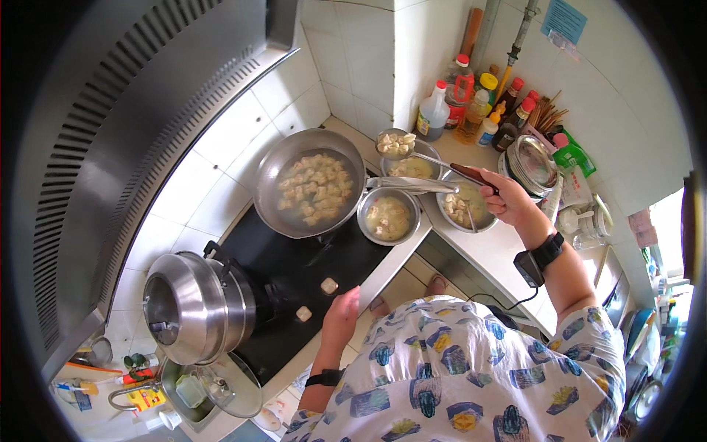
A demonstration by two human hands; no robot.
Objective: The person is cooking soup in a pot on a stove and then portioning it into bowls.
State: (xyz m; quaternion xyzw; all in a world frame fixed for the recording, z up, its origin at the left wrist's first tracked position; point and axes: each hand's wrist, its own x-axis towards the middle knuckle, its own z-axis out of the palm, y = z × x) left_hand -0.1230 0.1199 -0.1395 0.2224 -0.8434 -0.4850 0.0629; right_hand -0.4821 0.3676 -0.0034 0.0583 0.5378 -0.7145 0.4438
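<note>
My right hand [505, 196] grips the brown handle of a metal ladle [395, 145], whose bowl holds dumplings above the rim of a steel bowl [433, 152] with soup. Left of it, a long-handled wok [265, 182] on the cooktop holds many dumplings in cloudy liquid. A second steel bowl [362, 224] of soup and dumplings sits under the wok handle. The third bowl [490, 225], with a spoon in it, is below my right hand. My left hand [343, 312] is beside the front edge of the cooktop, near its knobs, and appears to hold nothing.
A steel steamer pot [207, 309] stands on the black cooktop [293, 276]. Sauce bottles [433, 113] and stacked plates [527, 166] line the back counter. A sink [201, 411] with a glass lid [243, 392] lies at lower left. The range hood [182, 105] overhangs the upper left.
</note>
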